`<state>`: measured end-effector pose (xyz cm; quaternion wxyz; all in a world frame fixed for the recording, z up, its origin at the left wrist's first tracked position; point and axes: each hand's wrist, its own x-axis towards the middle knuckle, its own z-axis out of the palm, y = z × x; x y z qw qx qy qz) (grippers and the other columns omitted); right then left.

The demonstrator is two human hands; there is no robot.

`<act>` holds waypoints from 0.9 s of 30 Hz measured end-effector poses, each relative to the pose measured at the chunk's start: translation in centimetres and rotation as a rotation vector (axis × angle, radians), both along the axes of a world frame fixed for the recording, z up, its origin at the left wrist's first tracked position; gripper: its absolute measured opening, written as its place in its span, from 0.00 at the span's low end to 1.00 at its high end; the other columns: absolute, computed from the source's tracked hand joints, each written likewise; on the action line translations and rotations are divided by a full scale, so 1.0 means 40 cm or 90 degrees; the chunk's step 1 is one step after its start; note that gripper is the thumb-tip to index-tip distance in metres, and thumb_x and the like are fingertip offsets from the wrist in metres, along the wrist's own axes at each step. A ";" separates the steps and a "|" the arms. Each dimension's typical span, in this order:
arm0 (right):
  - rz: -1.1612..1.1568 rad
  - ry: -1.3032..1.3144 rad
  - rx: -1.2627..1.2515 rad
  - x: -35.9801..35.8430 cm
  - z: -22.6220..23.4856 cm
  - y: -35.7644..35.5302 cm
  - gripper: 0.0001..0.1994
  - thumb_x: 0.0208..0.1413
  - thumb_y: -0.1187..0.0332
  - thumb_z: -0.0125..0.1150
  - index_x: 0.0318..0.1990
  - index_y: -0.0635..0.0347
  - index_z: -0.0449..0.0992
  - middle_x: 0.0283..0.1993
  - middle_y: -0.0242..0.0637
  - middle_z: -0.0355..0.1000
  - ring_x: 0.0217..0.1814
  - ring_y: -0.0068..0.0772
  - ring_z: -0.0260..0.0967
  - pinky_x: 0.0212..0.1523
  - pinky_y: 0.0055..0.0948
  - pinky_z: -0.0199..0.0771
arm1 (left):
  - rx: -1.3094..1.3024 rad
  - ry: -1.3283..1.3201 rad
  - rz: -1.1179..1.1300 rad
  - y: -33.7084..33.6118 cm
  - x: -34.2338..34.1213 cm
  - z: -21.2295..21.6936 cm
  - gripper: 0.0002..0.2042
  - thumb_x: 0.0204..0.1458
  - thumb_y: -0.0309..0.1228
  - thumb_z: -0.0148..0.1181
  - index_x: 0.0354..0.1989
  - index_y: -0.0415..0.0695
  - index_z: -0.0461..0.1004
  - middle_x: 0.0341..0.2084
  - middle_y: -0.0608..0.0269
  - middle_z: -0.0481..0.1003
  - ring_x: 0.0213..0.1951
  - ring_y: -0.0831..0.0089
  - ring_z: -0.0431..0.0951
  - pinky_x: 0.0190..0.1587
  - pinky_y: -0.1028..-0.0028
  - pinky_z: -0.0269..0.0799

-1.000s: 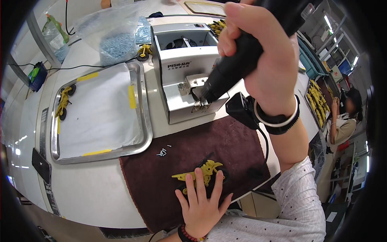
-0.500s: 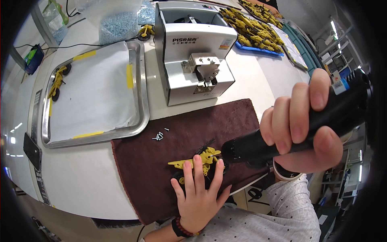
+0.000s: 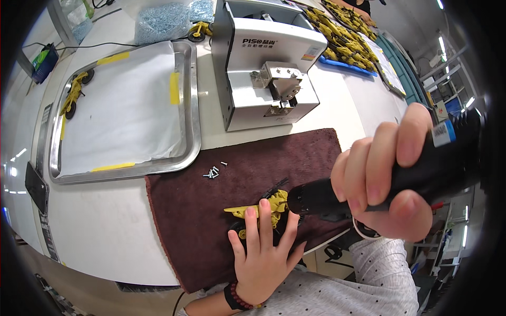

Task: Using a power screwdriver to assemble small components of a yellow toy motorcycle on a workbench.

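Note:
A yellow and black toy motorcycle (image 3: 279,200) lies on the dark brown cloth (image 3: 190,226). Across it rests my left hand (image 3: 265,259), fingers spread and pressing down flat, partly covering the wheels and body. My right hand (image 3: 374,174) is wrapped around a black electric screwdriver (image 3: 317,198), held nearly level. Its nose meets the toy's right end, just above my left index fingertip; the bit's tip is hard to make out. Several small silver screws (image 3: 214,172) lie loose on the cloth beyond the toy.
Behind the cloth stands a grey screw feeder (image 3: 279,47). A metal tray (image 3: 195,116) at left holds paper and another toy motorcycle (image 3: 74,96). Yellow parts (image 3: 345,45) heap on a blue tray at back right. A bag of screws (image 3: 161,23) sits at the back.
My view has shifted slightly, so the feeder and tray sit differently in it. The screwdriver's nose still meets the toy, and my left hand stays spread over it.

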<state>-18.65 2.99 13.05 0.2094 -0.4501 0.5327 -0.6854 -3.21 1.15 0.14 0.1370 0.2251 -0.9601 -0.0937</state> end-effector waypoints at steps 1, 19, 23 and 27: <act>0.048 0.009 -0.020 -0.007 -0.009 -0.003 0.19 0.49 0.70 0.62 0.40 0.55 0.55 0.24 0.33 0.64 0.20 0.29 0.65 0.25 0.28 0.67 | 0.004 0.001 -0.001 -0.001 0.001 -0.005 0.27 0.45 0.58 0.49 0.56 0.68 0.65 0.58 0.54 0.63 0.60 0.60 0.61 0.63 0.49 0.38; 0.219 0.052 -0.075 -0.047 -0.035 -0.019 0.23 0.44 0.71 0.69 0.38 0.54 0.56 0.24 0.31 0.66 0.21 0.26 0.66 0.23 0.25 0.68 | 0.055 0.035 -0.016 -0.010 0.001 0.001 0.27 0.45 0.55 0.51 0.55 0.65 0.66 0.59 0.52 0.62 0.60 0.58 0.61 0.59 0.52 0.50; 0.183 0.002 -0.210 -0.062 0.027 0.017 0.20 0.45 0.68 0.65 0.38 0.53 0.56 0.25 0.29 0.64 0.20 0.24 0.65 0.25 0.25 0.68 | 0.050 0.051 -0.023 -0.010 0.001 0.009 0.28 0.45 0.56 0.52 0.57 0.65 0.65 0.59 0.50 0.62 0.60 0.56 0.61 0.59 0.52 0.51; 0.079 0.023 -0.237 -0.085 0.072 0.020 0.17 0.47 0.66 0.58 0.40 0.56 0.57 0.27 0.30 0.59 0.25 0.23 0.58 0.32 0.27 0.59 | 0.035 0.046 -0.025 -0.013 0.002 0.007 0.29 0.45 0.56 0.52 0.58 0.65 0.65 0.58 0.49 0.62 0.60 0.55 0.60 0.59 0.51 0.51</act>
